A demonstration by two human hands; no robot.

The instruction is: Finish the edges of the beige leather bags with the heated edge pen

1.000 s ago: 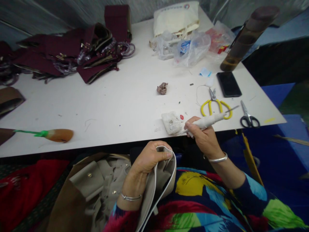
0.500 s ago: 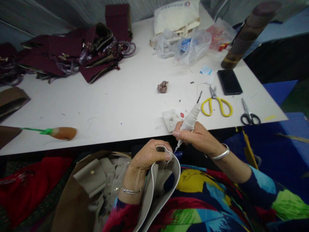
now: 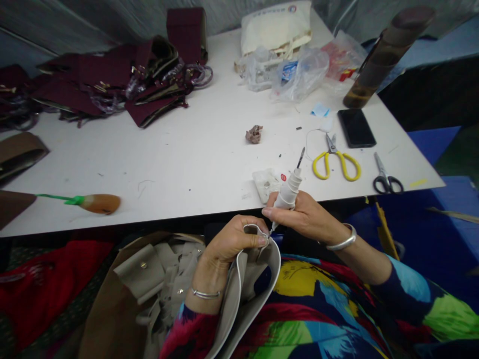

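My left hand point(image 3: 236, 239) is closed, pinching the upper edge of a light grey bag piece point(image 3: 270, 284) with pale rims that hangs open over my lap. In my right hand point(image 3: 299, 214) is a white pen-like tool point(image 3: 289, 192), its thick grip ringed as if wrapped. A thin dark metal tip sticks up from its far end. The tool's narrow lower end meets the bag's edge right beside my left fingertips; the exact contact spot is too small to make out. Left of my left arm, several grey flapped pieces point(image 3: 145, 269) with metal studs lie in a brown container point(image 3: 108, 299).
On the white table point(image 3: 209, 159) lie yellow-handled scissors point(image 3: 333, 159), black-handled scissors point(image 3: 385, 177), a phone point(image 3: 356, 128) and a small white packet point(image 3: 264, 183). A tall bottle point(image 3: 385, 55) stands back right, maroon bags point(image 3: 93, 80) back left. An orange-brown bottle with a green nozzle point(image 3: 101, 203) lies front left.
My right hand and the white tool have shifted slightly left and down, with the tool's lower end closer to the bag's edge. The left hand keeps its pinch.
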